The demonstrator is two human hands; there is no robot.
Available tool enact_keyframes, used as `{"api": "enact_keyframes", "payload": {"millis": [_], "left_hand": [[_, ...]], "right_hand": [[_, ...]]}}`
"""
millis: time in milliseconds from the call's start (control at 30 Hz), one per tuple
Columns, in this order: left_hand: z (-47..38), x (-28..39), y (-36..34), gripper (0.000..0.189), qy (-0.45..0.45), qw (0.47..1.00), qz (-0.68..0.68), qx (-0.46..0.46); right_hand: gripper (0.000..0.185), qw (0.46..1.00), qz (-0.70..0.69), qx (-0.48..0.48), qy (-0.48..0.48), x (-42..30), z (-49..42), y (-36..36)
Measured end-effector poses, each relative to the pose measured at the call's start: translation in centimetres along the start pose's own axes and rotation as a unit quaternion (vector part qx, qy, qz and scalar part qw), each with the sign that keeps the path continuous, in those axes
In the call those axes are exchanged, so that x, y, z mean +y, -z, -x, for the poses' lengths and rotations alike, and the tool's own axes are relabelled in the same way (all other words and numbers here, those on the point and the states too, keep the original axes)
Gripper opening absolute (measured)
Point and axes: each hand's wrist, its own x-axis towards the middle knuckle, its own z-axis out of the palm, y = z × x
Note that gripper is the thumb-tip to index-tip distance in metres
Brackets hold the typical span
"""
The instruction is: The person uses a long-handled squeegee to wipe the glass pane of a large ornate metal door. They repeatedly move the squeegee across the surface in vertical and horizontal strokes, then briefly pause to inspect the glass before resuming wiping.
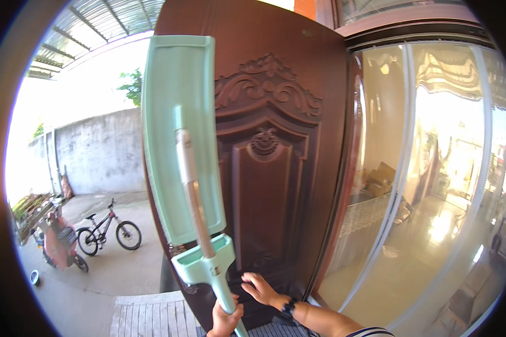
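Note:
My left hand [226,316] grips the mint-green handle of a flat mop [181,181] low in the picture. The mop stands up in front of me, its long rectangular head at the top. A metal rod [199,215] joins the head to the handle. Around the rod below the head sits a mint-green slotted scraper collar [205,258]. To the right of the handle, my right hand [259,289] holds nothing, its fingers apart, before the lower part of a carved brown door [261,189]. Whether it touches the door I cannot tell. A dark watch [288,308] circles that wrist.
The door stands open beside a doorway hung with a clear plastic strip curtain [398,236]. Cardboard boxes [380,179] show behind it. Outside are a bicycle [107,234], a red scooter [59,244], a grey wall [101,151] and a ridged pale ramp [152,318].

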Motion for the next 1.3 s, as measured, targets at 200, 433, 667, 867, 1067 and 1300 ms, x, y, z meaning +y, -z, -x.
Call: {"api": "enact_keyframes", "payload": {"millis": [200, 433, 667, 867, 1067, 1300], "left_hand": [[-8.5, 2.7, -13.8, 0.015, 0.028, 0.957, 0.063, -0.282], [-9.1, 5.7, -35.1, 0.015, -0.024, 0.930, 0.097, -0.355], [-7.2, 10.7, -52.9, 0.019, -0.121, 0.903, 0.145, -0.386], [-6.5, 15.1, -62.1, 0.020, -0.143, 0.857, 0.269, -0.416], [-8.3, 17.4, -65.9, 0.028, -0.112, 0.801, 0.314, -0.497], [-12.4, 21.1, -68.9, 0.038, 0.097, 0.646, 0.442, -0.615]], "right_hand": [[0.066, 0.979, -0.120, -0.033, -0.159, -0.2, 14.7, 8.9], [0.042, 0.922, -0.089, 0.267, -0.267, 0.9, 23.3, 18.4], [0.042, 0.831, 0.113, 0.377, -0.394, 4.2, 39.6, 27.1], [0.040, 0.725, 0.273, 0.459, -0.434, 2.0, 46.5, 35.5], [0.038, 0.657, 0.356, 0.502, -0.435, -6.2, 44.8, 41.2], [0.038, 0.617, 0.512, 0.487, -0.347, -10.9, 39.4, 43.3]]}}
